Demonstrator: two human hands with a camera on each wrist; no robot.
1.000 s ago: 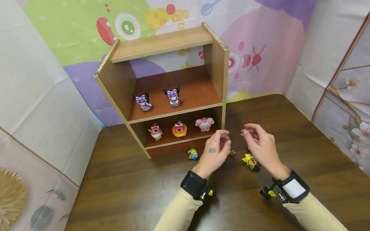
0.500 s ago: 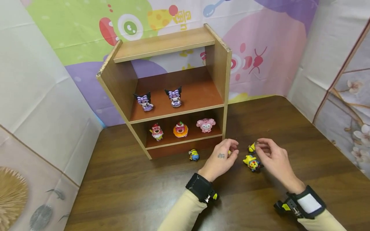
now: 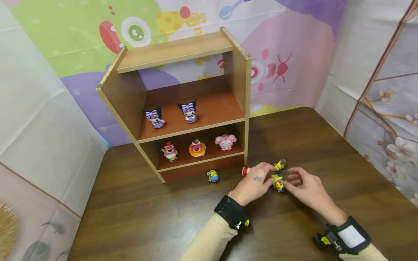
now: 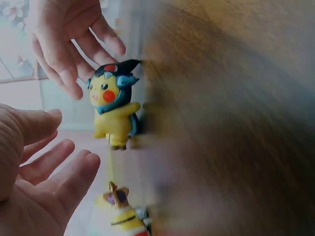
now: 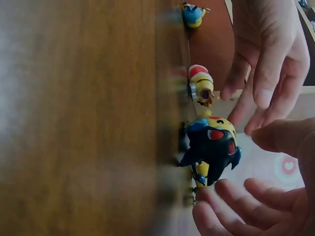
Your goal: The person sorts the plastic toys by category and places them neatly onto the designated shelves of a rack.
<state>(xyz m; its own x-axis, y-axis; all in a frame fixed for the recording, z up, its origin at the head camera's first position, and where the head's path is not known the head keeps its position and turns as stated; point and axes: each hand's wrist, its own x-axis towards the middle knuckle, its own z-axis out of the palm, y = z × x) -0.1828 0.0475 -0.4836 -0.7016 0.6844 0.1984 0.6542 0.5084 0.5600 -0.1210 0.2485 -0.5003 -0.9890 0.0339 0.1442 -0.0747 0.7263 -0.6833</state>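
A yellow Pikachu figurine (image 3: 278, 184) in a dark blue hooded cape lies on the table between both hands. My left hand (image 3: 254, 183) is at its left, fingers loosely bent and apart from it in the left wrist view. At its right is my right hand (image 3: 311, 190); the fingertips come close to the dark hood (image 5: 211, 147), and whether they touch cannot be told. Just behind lies a yellow minion figurine (image 3: 280, 165). Partly hidden by my left hand is a crowned minion figurine (image 5: 202, 83) with a red and white base. Neither hand holds anything.
A wooden shelf unit (image 3: 192, 127) stands at the back left. Two purple-bowed figurines (image 3: 188, 111) sit on its upper level, two red bear figurines (image 3: 197, 148) and a pink figurine (image 3: 225, 142) on the lower. A blue-and-yellow minion figurine (image 3: 213, 176) lies before it.
My left hand has moved right, away from the shelf, uncovering the crowned minion's red base. My right hand has come down and right, to beside the Pikachu figurine. The view has shifted slightly.
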